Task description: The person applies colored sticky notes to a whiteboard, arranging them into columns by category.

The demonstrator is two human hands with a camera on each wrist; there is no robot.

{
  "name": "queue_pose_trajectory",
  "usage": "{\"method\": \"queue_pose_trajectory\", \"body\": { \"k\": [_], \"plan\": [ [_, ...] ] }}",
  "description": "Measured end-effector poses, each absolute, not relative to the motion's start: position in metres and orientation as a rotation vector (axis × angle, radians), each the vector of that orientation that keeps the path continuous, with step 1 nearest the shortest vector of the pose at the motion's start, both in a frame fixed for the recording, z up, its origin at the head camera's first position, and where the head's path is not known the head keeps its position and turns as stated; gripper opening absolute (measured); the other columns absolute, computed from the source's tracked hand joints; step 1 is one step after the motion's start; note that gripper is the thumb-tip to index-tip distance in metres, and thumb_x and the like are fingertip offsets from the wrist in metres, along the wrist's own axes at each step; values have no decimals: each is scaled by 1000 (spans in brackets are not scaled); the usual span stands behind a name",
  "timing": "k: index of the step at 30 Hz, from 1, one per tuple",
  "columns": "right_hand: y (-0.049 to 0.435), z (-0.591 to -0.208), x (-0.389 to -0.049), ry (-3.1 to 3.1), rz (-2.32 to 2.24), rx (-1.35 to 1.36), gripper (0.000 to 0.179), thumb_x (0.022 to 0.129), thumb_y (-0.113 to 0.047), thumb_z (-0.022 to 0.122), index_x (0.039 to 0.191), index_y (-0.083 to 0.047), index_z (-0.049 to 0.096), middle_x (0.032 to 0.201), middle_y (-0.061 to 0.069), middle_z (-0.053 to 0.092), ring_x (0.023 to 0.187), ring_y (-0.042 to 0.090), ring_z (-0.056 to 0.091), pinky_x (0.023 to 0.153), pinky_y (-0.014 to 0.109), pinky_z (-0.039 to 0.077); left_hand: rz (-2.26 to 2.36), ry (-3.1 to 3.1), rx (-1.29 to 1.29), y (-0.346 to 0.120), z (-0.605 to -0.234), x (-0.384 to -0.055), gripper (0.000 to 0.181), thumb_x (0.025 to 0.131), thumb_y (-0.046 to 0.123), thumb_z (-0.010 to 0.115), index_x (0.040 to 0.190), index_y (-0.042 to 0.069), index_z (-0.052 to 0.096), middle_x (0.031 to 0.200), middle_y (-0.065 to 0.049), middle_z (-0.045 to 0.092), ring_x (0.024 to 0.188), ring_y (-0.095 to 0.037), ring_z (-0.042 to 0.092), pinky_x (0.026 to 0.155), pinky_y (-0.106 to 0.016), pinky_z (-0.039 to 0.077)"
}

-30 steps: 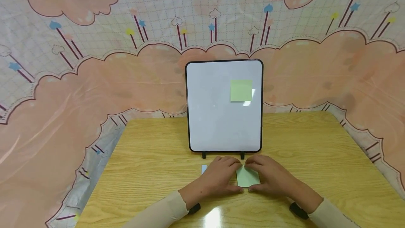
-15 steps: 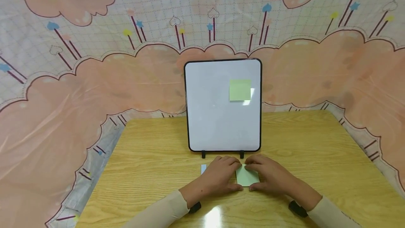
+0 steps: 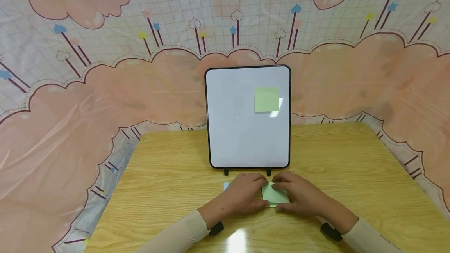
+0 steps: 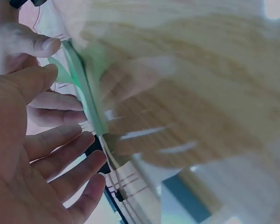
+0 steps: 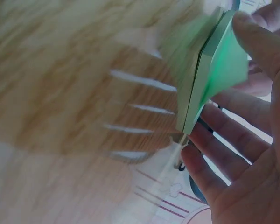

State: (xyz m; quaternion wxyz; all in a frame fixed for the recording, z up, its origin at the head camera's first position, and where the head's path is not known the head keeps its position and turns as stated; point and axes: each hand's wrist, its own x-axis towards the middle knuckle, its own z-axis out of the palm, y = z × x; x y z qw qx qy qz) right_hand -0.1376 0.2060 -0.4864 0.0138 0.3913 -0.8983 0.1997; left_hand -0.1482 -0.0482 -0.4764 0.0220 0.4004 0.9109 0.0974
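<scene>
A pad of pale green sticky notes [image 3: 275, 195] lies on the table between both hands. Its top sheet is bent up along the near edge, and the raised sticky note [image 5: 233, 70] shows in the right wrist view. My left hand [image 3: 243, 196] is at the pad's left side, the thumb touching the raised corner while the other fingers stay loosely spread. At the right side my right hand [image 3: 300, 195] holds the pad, thumb at the near edge and index finger at the far edge. The pad's side [image 4: 86, 88] is seen edge-on in the left wrist view.
Behind the hands stands a whiteboard [image 3: 242, 136] on small black feet, bearing one green sticky note [image 3: 266, 100] at upper right. A small light-blue object [image 3: 226, 186] is partly hidden by the left hand. Patterned cloth [image 3: 158, 89] surrounds the wooden table [image 3: 168, 167].
The near edge of the pad's top sheet has come up from the sheets below. Both hands have stayed almost in place.
</scene>
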Motion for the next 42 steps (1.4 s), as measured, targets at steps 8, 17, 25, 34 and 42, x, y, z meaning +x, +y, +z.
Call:
{"method": "queue_pose_trajectory", "body": {
  "k": [8,17,25,34,42],
  "plan": [
    [203,-487,-139,-2731,623,1224,39,89,-33,88,118,-10,78,130,5,66,120,23,64,97,43,57,311,2861,1276,-50,-470,-150,52,102,53,67,140,18,65,140,4,64,128,-14,62,104,-36,51],
    [201,-488,-140,-2706,653,1200,26,89,-26,89,108,-12,79,126,2,67,114,19,66,93,40,59,395,2905,1377,-58,-454,-138,47,102,50,68,137,19,66,137,6,66,127,-13,62,107,-34,51],
    [201,-489,-143,-2645,691,1203,15,89,-19,87,100,-15,78,117,-1,69,106,16,67,87,37,60,525,2884,1612,-63,-450,-115,40,100,39,74,132,17,67,130,6,67,121,-12,64,101,-32,53],
    [199,-487,-143,-2716,702,1172,12,90,-15,85,99,-17,78,119,0,69,110,20,68,90,41,60,407,2853,1694,-63,-462,-97,34,101,36,72,131,20,69,132,8,66,127,-9,61,100,-28,51],
    [198,-484,-144,-2763,679,1144,9,92,-17,84,98,-19,77,118,-1,70,110,20,68,91,43,59,150,2872,1678,-61,-465,-88,39,103,40,67,138,23,68,139,8,62,134,-11,56,104,-30,49]
  ]
}}
